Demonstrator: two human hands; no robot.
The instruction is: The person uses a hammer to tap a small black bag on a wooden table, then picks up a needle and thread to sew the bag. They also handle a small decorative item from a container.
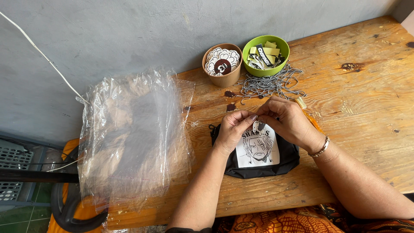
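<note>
- Two hands meet over a black pouch (258,162), fingertips almost touching each other.
- Left hand (233,129): fingers curled in, thumb and forefinger pinched shut on the edge of a small tag (260,126).
- Right hand (289,121): fingers bent and closed down on the same tag from the other side; a bracelet (321,148) sits on the wrist.
- The tag is small, light with a dark patch; most of it is hidden by the fingers, and its shape cannot be told.
- The tag is held just above the pouch's upper edge, between the two sets of fingertips.
- The pouch lies flat on the table (366,108) right under the hands, with a white printed panel facing up.
- Beyond the hands, a heap of black-and-white cords (269,84) lies on the table, near the right hand's knuckles.
- Behind the cords stand a brown cup (222,64) of round stickers and a green bowl (265,55) of paper tags, side by side, close to the wall (129,34).
- To the left, a stack of clear plastic bags (133,133) overhangs the table's edge.
- The table is worn bare wood with dark stains; the wall is grey, with a thin white cable (39,51) running across it.
- Lower left, below the table: green floor tiles and a grey crate (13,172).
</note>
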